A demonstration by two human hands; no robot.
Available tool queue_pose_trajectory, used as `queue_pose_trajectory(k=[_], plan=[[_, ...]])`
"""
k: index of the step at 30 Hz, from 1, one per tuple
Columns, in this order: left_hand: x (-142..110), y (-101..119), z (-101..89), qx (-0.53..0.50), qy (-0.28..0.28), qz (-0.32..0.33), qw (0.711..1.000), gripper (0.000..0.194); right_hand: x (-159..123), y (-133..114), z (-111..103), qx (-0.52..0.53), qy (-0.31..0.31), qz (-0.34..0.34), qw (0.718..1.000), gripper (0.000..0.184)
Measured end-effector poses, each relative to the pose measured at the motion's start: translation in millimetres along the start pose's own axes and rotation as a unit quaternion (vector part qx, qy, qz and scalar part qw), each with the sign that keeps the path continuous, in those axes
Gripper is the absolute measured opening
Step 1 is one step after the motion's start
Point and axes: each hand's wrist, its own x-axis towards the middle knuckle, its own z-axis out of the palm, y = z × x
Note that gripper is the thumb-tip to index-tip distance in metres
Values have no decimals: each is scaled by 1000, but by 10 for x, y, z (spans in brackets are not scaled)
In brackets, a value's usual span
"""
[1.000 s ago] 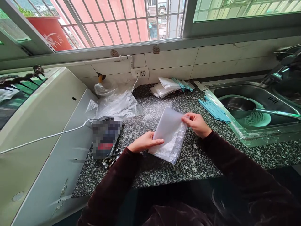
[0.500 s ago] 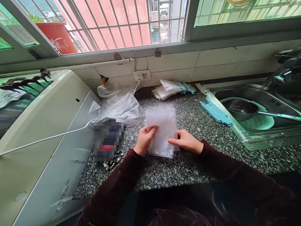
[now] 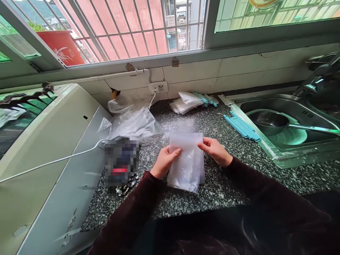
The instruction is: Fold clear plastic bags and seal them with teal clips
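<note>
A folded, translucent plastic bag [image 3: 186,166] is held up over the speckled counter [image 3: 220,191]. My left hand [image 3: 166,161] grips its left edge, thumb lying across the front face. At the upper right edge, my right hand [image 3: 215,150] pinches the plastic between thumb and fingers. Further layers of plastic show behind the front one at the lower right. Beyond the hands lies a stack of flat clear bags [image 3: 186,102] with pale blue strips [image 3: 205,99] beside it. More blue strips [image 3: 241,125] rest by the sink.
A crumpled clear plastic bag [image 3: 130,122] lies at the back left. A blurred-out dark object [image 3: 121,163] sits near the white cable [image 3: 79,153]. The sink [image 3: 281,154] on the right holds a pan [image 3: 268,122] and a green strainer [image 3: 293,138]. A pale cabinet [image 3: 77,131] borders the left.
My right hand has slid up the bag's right edge to near its top corner. The bag sits slightly lower in view, its layers shifted. The camera view has moved a little.
</note>
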Motion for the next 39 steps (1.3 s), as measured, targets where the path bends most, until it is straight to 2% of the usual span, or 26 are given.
queue_pose_trajectory(k=[2, 4, 6, 10, 14, 17, 19, 22, 24, 31, 36, 39], plan=[[-12, -6, 27, 24, -48, -22, 998, 48, 23, 42, -20, -3, 45, -7, 999, 45], [-10, -8, 38, 48, -61, -14, 997, 48, 26, 74, -27, -26, 58, -12, 998, 42], [7, -5, 27, 65, -46, 21, 997, 46, 15, 82, -23, -49, 33, -19, 998, 42], [48, -6, -27, 90, 22, 66, 994, 44, -11, 56, 10, -90, -30, -27, 995, 42], [54, -14, -43, 110, 68, 89, 988, 41, -10, 55, 31, -126, -37, -34, 991, 43], [41, -10, -37, 112, 62, 106, 986, 42, 6, 77, 20, -123, -16, -39, 992, 42], [35, -8, -40, 109, 17, 87, 990, 43, 21, 94, 4, -103, 17, -44, 994, 42], [34, -15, -51, 113, -49, 24, 992, 45, 43, 109, -25, -68, 65, -47, 994, 40], [33, -19, -52, 120, -46, 2, 992, 46, 54, 107, -47, -59, 76, -44, 994, 39], [9, 4, -30, 118, -41, -7, 992, 45, 76, 87, -123, -93, 111, -60, 988, 33], [12, 7, -36, 122, -41, -5, 992, 42, 80, 98, -90, -118, 95, -67, 986, 31], [13, 8, -43, 125, -43, -4, 991, 41, 121, 54, -211, -137, 85, -78, 984, 30]])
